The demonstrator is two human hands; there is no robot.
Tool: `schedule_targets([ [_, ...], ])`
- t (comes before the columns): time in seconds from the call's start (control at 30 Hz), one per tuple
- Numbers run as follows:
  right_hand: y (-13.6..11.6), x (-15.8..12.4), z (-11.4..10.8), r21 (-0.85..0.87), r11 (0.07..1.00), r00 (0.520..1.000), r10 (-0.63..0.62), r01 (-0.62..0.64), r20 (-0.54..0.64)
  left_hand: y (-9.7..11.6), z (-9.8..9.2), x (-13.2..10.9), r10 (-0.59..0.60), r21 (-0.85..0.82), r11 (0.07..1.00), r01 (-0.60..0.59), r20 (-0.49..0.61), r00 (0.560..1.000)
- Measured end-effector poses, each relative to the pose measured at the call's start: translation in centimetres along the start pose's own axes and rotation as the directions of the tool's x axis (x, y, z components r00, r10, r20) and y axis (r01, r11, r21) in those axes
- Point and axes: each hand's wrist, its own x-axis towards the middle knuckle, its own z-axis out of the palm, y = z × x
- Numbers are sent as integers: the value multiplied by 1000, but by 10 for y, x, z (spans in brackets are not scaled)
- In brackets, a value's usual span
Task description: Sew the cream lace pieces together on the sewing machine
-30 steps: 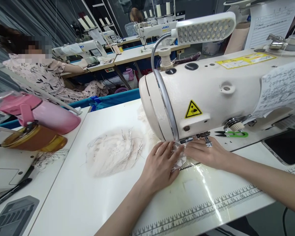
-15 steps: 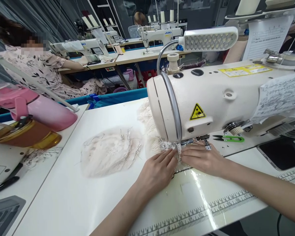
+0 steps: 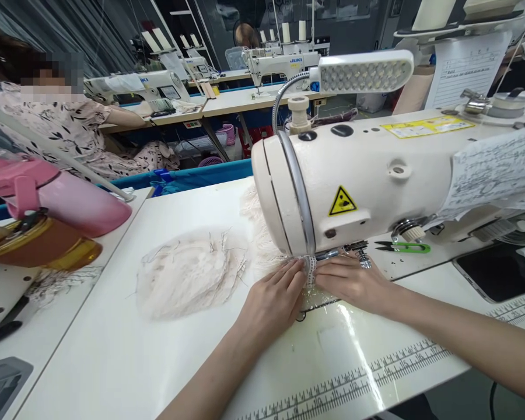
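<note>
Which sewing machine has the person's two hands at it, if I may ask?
The near sewing machine with the yellow triangle: the left hand and right hand flank the lace strip at its head. The machines behind stand farther away.

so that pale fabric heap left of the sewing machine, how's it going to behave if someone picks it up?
Likely floppy: the pale fabric heap lies low and rumpled. Probably light for its size, since its edges look thin and see-through. Might snag or trail, as loose threads stick out of it.
</note>
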Motion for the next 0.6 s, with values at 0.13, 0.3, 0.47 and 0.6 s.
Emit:
schedule_targets([
  [0.13,3,-3,5,17,999,999,43,-43,-2,0,1,0,-13,7,1000,13,18,1000],
  [0.3,5,-2,4,-54,998,999,44,-45,-30,1,2,0,-13,35,999,12,33,999],
  [0.47,2,2,-3,-139,987,988,62,-81,-138,1,4,-1,35,74,997,-38,39,999],
  [0.6,2,0,0,-181,977,983,81,-111,-167,1,5,-2,46,90,995,-51,54,997],
])
